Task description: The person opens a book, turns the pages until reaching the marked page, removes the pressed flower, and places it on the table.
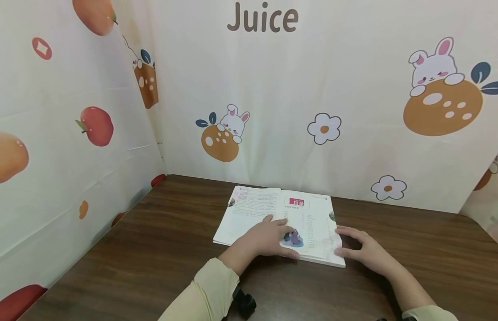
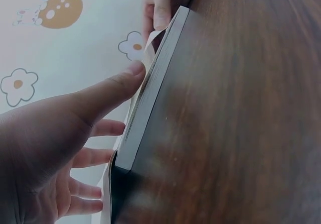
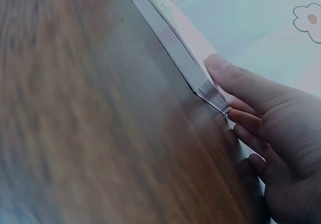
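An open book (image 1: pixel 319 214) with printed pages lies on the brown table, its right page showing a red heading and a small purple picture. My left hand (image 1: pixel 269 236) rests across the lower middle of the book, fingers spread over the pages and thumb near the bottom edge. In the left wrist view, that left hand (image 2: pixel 55 148) has its fingers apart beside the page edge. At the book's right edge is my right hand (image 1: pixel 365 249), thumb and forefinger apart and touching the page margin. The right wrist view shows its thumb (image 3: pixel 225 71) over the page edge, other fingers beside the book's corner.
The dark brown wooden table (image 1: pixel 152 232) extends around the book. A pale curtain (image 1: pixel 281 89) printed with rabbits, fruit and flowers hangs behind the table, and another printed sheet (image 1: pixel 52 178) stands along the left side. A black wrist strap (image 1: pixel 244 303) sits by the left sleeve.
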{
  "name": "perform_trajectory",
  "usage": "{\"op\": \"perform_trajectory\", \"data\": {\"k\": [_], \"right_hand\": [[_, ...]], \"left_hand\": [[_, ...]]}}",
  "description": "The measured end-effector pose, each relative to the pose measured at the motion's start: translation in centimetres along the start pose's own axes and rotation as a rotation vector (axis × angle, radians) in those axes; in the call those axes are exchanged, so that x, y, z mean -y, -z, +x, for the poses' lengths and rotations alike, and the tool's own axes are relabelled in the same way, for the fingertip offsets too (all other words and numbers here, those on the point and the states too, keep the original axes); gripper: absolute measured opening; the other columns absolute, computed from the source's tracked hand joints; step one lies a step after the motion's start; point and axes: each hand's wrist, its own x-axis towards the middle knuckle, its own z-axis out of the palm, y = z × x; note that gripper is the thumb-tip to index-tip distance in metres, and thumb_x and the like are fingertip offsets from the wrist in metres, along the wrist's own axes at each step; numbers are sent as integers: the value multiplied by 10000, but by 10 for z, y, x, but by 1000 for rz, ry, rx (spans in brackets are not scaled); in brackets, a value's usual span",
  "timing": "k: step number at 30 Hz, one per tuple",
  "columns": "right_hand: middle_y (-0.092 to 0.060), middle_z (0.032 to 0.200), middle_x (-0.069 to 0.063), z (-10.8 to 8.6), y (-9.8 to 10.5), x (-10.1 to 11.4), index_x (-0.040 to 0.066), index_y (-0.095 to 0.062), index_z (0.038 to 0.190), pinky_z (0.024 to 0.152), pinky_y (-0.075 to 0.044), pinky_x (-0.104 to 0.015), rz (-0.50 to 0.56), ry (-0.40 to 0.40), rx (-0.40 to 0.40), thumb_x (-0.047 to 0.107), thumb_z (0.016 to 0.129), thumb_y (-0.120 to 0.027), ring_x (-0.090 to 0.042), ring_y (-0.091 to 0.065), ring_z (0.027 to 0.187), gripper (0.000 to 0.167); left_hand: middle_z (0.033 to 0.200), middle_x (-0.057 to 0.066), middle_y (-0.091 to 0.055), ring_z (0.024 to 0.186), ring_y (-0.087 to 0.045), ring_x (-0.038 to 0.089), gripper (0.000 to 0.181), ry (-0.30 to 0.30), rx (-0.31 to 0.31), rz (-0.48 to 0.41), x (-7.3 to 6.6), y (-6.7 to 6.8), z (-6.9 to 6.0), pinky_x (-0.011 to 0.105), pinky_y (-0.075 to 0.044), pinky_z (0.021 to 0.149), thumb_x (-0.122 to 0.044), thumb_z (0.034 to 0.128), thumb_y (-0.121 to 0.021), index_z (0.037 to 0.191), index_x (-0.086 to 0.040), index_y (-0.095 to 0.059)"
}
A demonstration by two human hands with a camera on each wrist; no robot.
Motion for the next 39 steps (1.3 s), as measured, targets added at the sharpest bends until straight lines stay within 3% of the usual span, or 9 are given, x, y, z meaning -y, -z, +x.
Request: {"op": "perform_trajectory", "data": {"k": [5,11,18,22,27,33,39], "right_hand": [[-439,1363,-174,-1,3,0,96,-552,1264,914,-252,-643,30,-25,10,384,886,-594,-418,-296,1260,477],[-404,1370,-252,1,4,0,-19,-465,1324,946,-209,-657,105,-22,37,375,1010,-294,-465,-272,1287,532],[-368,1384,-275,2,2,2,-46,-397,1358,957,-178,-663,134,-39,43,392,1008,-283,-474,-233,1301,572],[-364,1387,-273,4,6,3,-31,-395,1364,948,-174,-672,119,-50,39,407,1000,-304,-480,-227,1299,577],[-358,1392,-272,4,6,2,-20,-391,1370,943,-185,-672,117,-62,45,406,997,-323,-479,-232,1297,570],[-352,1397,-269,4,6,2,-15,-378,1378,938,-183,-678,121,-68,42,408,995,-329,-482,-221,1300,572],[-330,1413,-263,6,5,4,-19,-359,1387,953,-168,-670,134,-78,47,427,991,-327,-477,-195,1313,597]], "left_hand": [[1405,-40,-428,1307,-341,279,684,-36,-28,27,2,-1,2,421,-306,1024,-715,751,-515,1303,-313,-535],[1116,-72,-616,1034,-541,98,452,-152,-181,61,7,-4,4,271,-442,854,-587,836,-534,1080,-238,-684],[923,-150,-646,904,-562,35,225,-411,-406,261,6,-9,2,291,-397,864,-455,883,-553,955,-294,-693],[937,-142,-654,894,-564,26,177,-510,-496,299,0,-4,1,217,-409,799,-360,882,-597,1002,-277,-695],[922,-149,-653,888,-566,19,165,-551,-569,328,-8,-3,0,189,-416,751,-285,857,-632,1006,-269,-702],[930,-138,-651,879,-563,29,281,-552,-584,349,-13,-2,0,173,-418,718,-240,866,-626,1142,-283,-647],[908,-121,-631,855,-559,41,218,-553,-609,331,-11,1,-2,172,-419,699,-186,866,-601,1048,-266,-690]]}}
